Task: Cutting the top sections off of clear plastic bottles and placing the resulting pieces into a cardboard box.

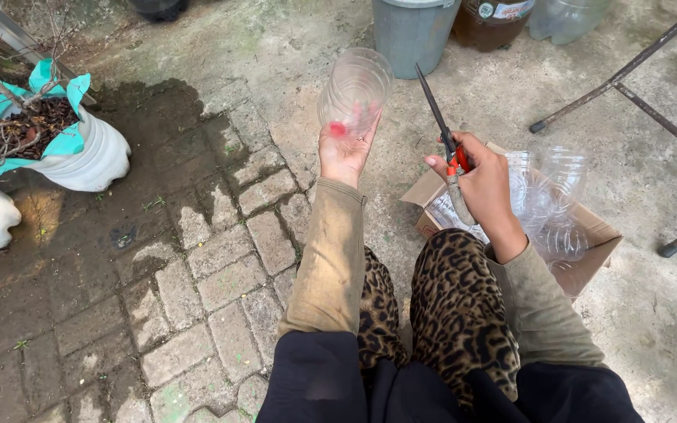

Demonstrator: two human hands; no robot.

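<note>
My left hand [344, 150] holds up a clear plastic bottle [354, 92] with its cut-open end pointing away from me and a red cap near my fingers. My right hand [481, 178] grips a pair of scissors [442, 129] with red handles, the long dark blades closed and pointing up and away, a little to the right of the bottle. Both sleeves are tan, and leopard-print trousers cover my knees below.
A cardboard box [589, 235] with several clear bottles stands at my right knee. White planters with teal liners [80, 149] sit at the left on wet brick paving. A grey bucket [413, 31], a brown bottle [491, 22] and metal legs [636, 86] stand behind.
</note>
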